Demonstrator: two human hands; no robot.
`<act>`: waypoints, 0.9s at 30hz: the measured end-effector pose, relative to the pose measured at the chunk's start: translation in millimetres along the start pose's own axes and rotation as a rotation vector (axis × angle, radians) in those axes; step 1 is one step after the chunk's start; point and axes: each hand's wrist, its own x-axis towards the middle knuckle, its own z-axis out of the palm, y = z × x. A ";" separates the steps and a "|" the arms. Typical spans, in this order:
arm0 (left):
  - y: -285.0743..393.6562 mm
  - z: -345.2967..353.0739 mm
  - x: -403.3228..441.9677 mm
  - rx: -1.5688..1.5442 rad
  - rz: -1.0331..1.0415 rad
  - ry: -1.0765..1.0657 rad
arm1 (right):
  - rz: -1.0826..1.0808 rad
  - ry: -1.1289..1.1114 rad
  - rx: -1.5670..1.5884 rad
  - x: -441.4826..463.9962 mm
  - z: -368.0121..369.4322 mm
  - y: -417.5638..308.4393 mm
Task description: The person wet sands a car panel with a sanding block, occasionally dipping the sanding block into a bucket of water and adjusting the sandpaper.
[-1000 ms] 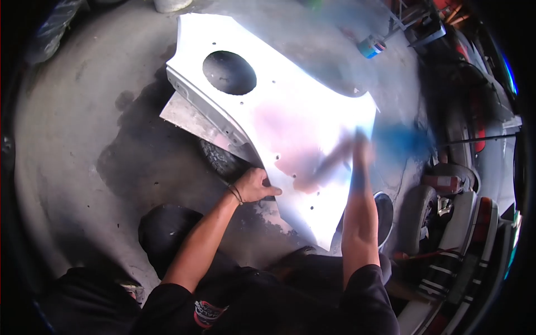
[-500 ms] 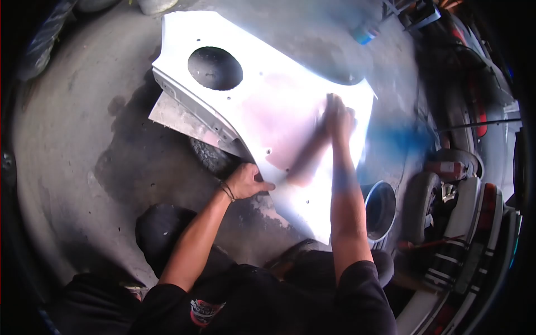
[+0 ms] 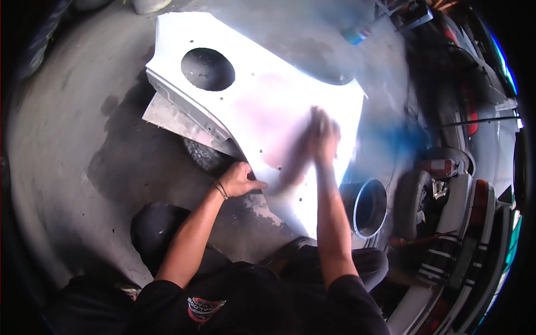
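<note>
A white car body panel (image 3: 190, 28) with a large round hole and a pinkish patch lies tilted in front of me. Its lower left edge is pinched by my left hand (image 3: 239, 180), thumb along the edge and fingers curled at the side. My right hand (image 3: 325, 135) presses down on the panel's right part, fingers bent and blurred by motion. Whatever lies beneath those fingers is hidden.
A tyre (image 3: 202, 153) and a flat board (image 3: 167, 118) sit under the panel. To the right stand a bucket (image 3: 357, 215), a wheel (image 3: 414, 204), a red cylinder (image 3: 438, 166) and stacked bumpers (image 3: 446, 245). A blue-ended can (image 3: 353, 37) is on the floor beyond.
My right hand has slid slightly left and toward me across the panel. My left hand keeps its hold on the edge. The whole view has shifted a little.
</note>
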 end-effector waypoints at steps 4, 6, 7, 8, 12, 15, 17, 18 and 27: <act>25.3 -0.9 -7.2 0.026 -0.030 -0.035 | -0.045 -0.113 -0.072 -8.5 -19.0 51.9; 38.5 -6.2 -7.9 0.088 -0.117 -0.076 | 0.295 -0.338 0.000 12.7 -5.3 100.2; 36.9 -7.1 -10.1 0.087 -0.126 -0.076 | 0.432 -0.340 -0.014 16.5 7.4 99.6; 34.3 -4.9 -12.6 0.051 -0.113 -0.076 | 0.573 -0.342 -0.035 13.8 9.6 99.4; 19.8 -1.8 -6.1 -0.020 -0.039 -0.046 | -0.042 -0.039 -0.079 -44.6 -50.2 -23.7; 18.9 1.1 -4.8 0.018 -0.030 -0.032 | -0.029 -0.156 -0.153 -39.7 -40.6 34.8; 31.3 -2.6 -7.6 0.004 -0.027 -0.012 | 0.018 -0.251 -0.181 -2.0 -23.5 89.1; 43.0 -5.5 -9.4 0.065 -0.073 -0.031 | 0.388 -0.330 0.056 6.5 16.3 135.5; 45.6 -7.0 -7.4 0.078 -0.121 -0.075 | 0.064 -0.205 0.035 -46.8 -74.9 -43.6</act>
